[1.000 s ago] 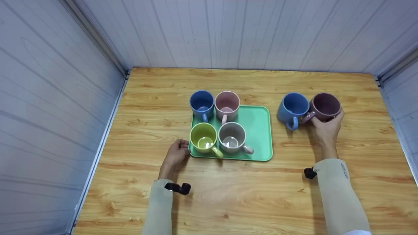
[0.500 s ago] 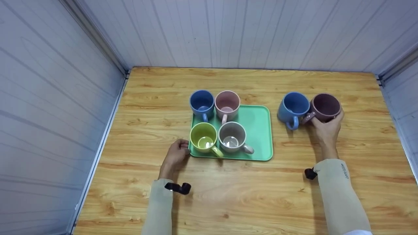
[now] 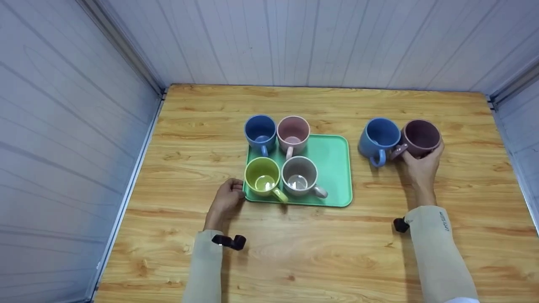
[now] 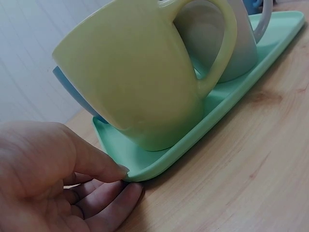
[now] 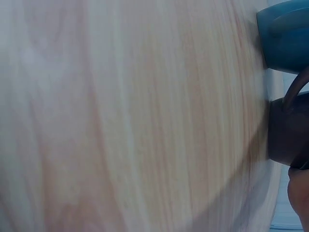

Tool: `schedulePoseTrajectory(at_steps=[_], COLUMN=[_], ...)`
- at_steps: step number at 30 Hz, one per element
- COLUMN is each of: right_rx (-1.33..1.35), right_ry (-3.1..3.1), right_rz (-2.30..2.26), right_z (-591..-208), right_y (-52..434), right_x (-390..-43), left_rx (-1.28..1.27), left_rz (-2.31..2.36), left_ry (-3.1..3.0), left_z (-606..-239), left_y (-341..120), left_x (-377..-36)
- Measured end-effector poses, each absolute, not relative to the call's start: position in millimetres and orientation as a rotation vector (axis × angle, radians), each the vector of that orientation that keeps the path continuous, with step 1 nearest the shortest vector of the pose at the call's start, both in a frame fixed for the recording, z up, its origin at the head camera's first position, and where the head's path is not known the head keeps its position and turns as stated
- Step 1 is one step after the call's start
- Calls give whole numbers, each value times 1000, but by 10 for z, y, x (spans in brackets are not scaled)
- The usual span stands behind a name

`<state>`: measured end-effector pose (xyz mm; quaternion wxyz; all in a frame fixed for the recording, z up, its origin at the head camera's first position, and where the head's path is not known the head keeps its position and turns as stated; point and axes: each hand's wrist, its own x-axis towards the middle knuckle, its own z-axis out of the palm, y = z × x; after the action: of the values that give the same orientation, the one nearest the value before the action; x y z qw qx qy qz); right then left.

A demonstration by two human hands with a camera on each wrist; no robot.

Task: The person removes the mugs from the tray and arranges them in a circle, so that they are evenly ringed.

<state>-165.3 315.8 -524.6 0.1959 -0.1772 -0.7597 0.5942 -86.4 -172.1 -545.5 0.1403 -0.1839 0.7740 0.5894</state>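
Observation:
My left hand [image 3: 227,197] is at the near left corner of a green tray [image 3: 332,168]. In the left wrist view the thumb [image 4: 104,166] lies on the tray's rim, with the fingers curled beneath the corner. On the tray stand a yellow-green mug [image 3: 252,185], a grey mug [image 3: 290,187], a pink mug [image 3: 300,147] and a blue mug [image 3: 254,143], all upright. To the right, my right hand [image 3: 423,170] grips a dark purple mug [image 3: 414,149] from its near side. Its handle points left toward a second blue mug [image 3: 367,145] close beside it.
A wood-grain table [image 3: 311,252] carries everything. White panel walls [image 3: 294,42] rise behind it and on both sides. Bare wood lies between the tray and the two mugs on the right. A black camera mount [image 3: 229,242] sits on the left sleeve.

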Motion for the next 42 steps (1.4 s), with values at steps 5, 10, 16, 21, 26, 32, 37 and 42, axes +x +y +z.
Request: schedulePoseTrajectory(at_steps=[5,10,16,21,26,32,37,42], right_rx=[-464,-389,-416,-387,-384,-357,-324,-269], right_ry=[-2132,-2136,-2227,-2174,-2090,-2055,-2058,-2016], right_rz=[1697,1737,1727,1723,1717,1666,1595,1582], right_z=[-5191,-5205,-5129,-5028,-4947,-4884,-4830,-4779], right_y=[3140,3177,3197,3191,3161,3099,3030,2959], right_x=[-1642,-1611,-1509,-1456,-1438,-1385,-1331,-1289], left_rx=[-521,-522,-531,-542,-548,-545,-537,-540], left_rz=[1709,1708,1681,1673,1665,1656,1652,1662], left_ry=[2240,2234,2245,2240,2223,2233,2236,2222], left_z=[-5447,-5436,-5423,-5426,-5430,-5423,-5417,-5416], left_y=[-1726,-1724,-1722,-1727,-1727,-1723,-1723,-1728], left_x=[-863,-859,-858,-858,-855,-859,-855,-849])
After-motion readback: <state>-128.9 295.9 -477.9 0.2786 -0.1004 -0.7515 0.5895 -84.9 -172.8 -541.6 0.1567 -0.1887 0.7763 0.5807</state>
